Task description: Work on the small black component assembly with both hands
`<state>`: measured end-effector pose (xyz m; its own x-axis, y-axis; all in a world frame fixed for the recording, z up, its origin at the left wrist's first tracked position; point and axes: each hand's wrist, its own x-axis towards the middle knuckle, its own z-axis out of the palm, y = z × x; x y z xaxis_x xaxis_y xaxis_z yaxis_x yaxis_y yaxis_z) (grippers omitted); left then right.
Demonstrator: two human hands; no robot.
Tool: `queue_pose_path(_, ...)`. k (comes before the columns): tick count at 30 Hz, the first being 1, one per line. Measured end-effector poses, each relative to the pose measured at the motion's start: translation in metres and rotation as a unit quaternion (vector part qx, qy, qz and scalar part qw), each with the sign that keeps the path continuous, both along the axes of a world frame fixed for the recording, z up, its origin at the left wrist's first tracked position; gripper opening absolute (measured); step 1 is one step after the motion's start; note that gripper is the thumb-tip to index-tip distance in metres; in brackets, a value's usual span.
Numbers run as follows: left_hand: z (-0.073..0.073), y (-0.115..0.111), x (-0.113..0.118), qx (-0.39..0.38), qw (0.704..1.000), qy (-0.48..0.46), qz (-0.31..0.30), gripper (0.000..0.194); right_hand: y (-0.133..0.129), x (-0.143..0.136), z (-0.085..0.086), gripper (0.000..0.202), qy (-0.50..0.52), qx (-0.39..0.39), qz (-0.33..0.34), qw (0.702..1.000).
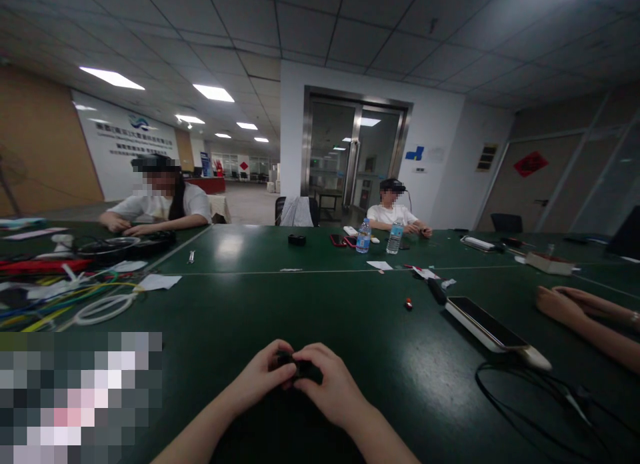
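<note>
Nearest, at the counter's [225,337] near edge, the left hand [265,374] and right hand [327,384] meet, both grasping one small dark piece [307,369] between thumbs and fingers; the fingers hide much of it, so whether it is one part or two cannot be told. The pinch from both sides presumably steadies a thing too small for a full grip. To the right, a black cable [495,401] lies in loose loops, apparently slack left aside, near one white device [493,327] whose dark face is turned upward, probably for viewing. One red bit [409,304] lies just beyond the hands' reach, to judge by eye. At far right rest a neighbour's hands [563,307]. At left, a white coil [107,317] lies wound, likely to keep its length compact, beside tangled wires too overlapped to count. Farther off are one wrench [191,257], one black case [297,240] and two bottles [363,239] [395,239], upright on their bases, perhaps kept within reach of a person [390,214] opposite. A second person [165,197] sits at far left, forearms on the counter. Behind stand glass doors [355,154].
</note>
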<state>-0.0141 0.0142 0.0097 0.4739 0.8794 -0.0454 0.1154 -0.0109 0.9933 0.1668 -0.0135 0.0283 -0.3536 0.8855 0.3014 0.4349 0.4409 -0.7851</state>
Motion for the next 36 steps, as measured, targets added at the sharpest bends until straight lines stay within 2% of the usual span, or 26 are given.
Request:
queue_pose_path(6, 0.003, -0.001, 0.005, -0.012, 1.0, -0.001, 0.017, 0.029, 0.0, 0.001, -0.001, 0.038, 0.002, -0.001, 0.006, 1.0)
queue_pose_path(12, 0.009, -0.004, 0.006, -0.021, 0.999, 0.002, 0.027, 0.031, -0.001, 0.002, 0.003, 0.037, 0.014, -0.004, 0.012, 1.0)
queue_pose_path(16, 0.007, -0.003, 0.005, -0.003, 1.0, 0.004, 0.02, 0.028, -0.002, 0.002, 0.004, 0.036, 0.005, -0.012, 0.001, 1.0)
queue_pose_path(31, -0.003, 0.0, 0.01, 0.025, 0.996, 0.055, 0.061, 0.021, -0.001, -0.001, 0.001, 0.04, -0.038, 0.006, -0.002, 0.999)
queue_pose_path(36, 0.0, -0.002, 0.009, 0.014, 0.997, 0.049, 0.054, 0.023, -0.001, -0.001, 0.003, 0.037, -0.038, -0.008, 0.0, 0.999)
